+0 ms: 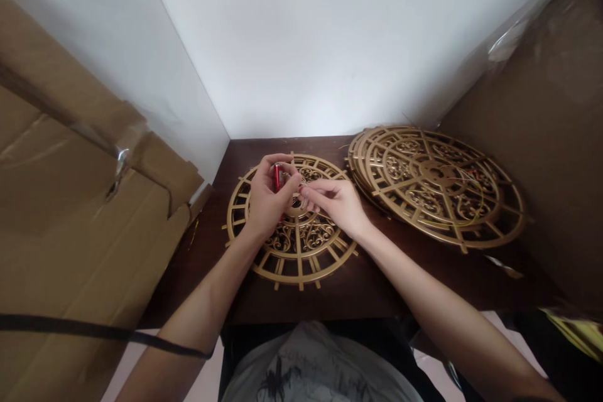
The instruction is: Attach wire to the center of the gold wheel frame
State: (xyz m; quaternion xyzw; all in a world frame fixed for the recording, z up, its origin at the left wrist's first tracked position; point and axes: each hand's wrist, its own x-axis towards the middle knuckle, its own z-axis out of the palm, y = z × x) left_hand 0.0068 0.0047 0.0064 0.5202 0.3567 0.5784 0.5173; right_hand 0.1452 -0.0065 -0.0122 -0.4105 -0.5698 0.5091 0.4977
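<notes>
A round gold openwork disc (300, 277) with scroll patterns and short spokes around its rim lies flat on the dark table. Over its upper middle, my left hand (272, 193) is closed around a small red cylinder (277, 177) with a metallic top. My right hand (336, 201) touches it from the right, thumb and fingers pinched on something small near the disc's centre; the fingers hide what it is. Both hands meet just above the disc's hub.
Several similar gold discs (436, 169) are stacked at the right, with thin yellow wire on top. Cardboard boxes stand at left (70, 201) and right (541, 138). A small shiny item (504, 266) lies on the dark table (372, 292). A white wall (325, 44) rises behind.
</notes>
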